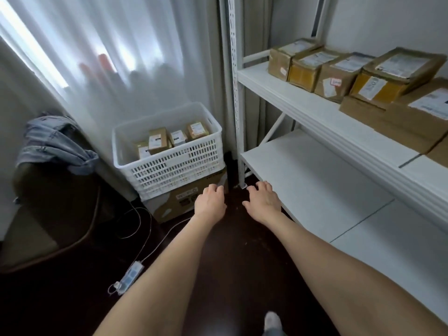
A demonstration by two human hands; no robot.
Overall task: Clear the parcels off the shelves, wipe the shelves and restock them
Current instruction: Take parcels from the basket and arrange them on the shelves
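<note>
Where boxy cardboard parcels [339, 76] sit, shelf [286, 93] looks smooth.

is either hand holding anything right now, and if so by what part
Nothing is held. The left hand and the right hand both reach out empty, fingers relaxed, low near the white basket of parcels.

The head-worn view looks forward and down, close to the shelves [315, 178] on its right.

Backlit sheer curtain [109, 57], dark floor [230, 251]
</note>
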